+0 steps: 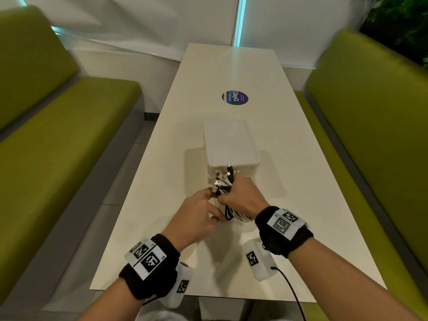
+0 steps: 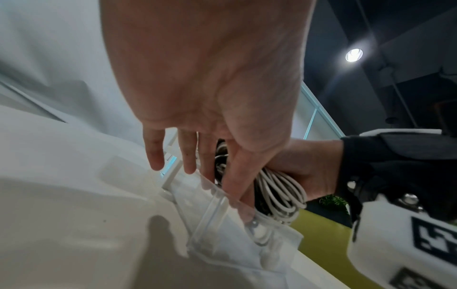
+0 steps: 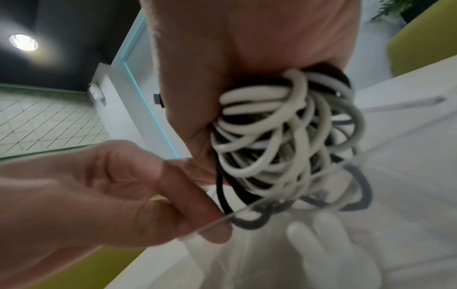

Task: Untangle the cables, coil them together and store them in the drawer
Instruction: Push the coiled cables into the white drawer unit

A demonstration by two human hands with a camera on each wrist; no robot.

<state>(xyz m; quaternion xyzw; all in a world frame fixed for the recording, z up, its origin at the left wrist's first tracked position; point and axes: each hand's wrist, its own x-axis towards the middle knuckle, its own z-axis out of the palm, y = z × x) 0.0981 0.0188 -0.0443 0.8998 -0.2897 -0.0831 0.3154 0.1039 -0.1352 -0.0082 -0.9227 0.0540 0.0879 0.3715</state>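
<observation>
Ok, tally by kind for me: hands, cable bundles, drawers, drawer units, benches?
Hands: 2, left hand, right hand
Cable bundle: 1
Clear drawer: 1
Drawer unit: 1
Green benches: 2, left bench, right bench
Total: 7

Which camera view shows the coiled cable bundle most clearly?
The right wrist view: the coiled cable bundle fills the frame, white and black loops distinct, gripped by the right hand. The head view shows mainly plug ends above the fist; the left wrist view shows only some white loops.
</observation>
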